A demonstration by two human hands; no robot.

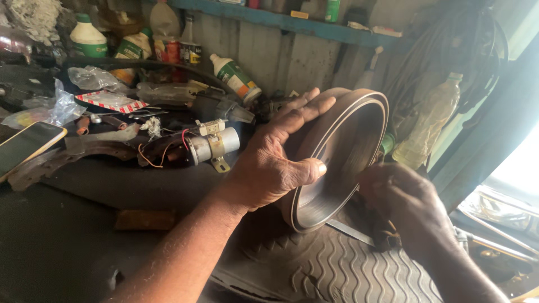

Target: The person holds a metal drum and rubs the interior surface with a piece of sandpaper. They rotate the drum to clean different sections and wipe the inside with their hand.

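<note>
A round grey metal drum [348, 151] stands on its edge, tilted, on a ribbed black rubber mat [337, 269]. My left hand [275, 157] grips its rim from the left, thumb on the inner face and fingers over the back. My right hand [407, 207] is at the drum's lower right edge, closed around a flat metal blade [348, 231] that points under the rim. The blade's handle is hidden in my fist.
A small cylindrical motor with wires [213, 146] lies left of the drum. A phone [25, 147] rests at the far left. Plastic bottles [236, 78], bags and scrap parts crowd the back of the dark bench. A clear bottle [429, 120] stands right of the drum.
</note>
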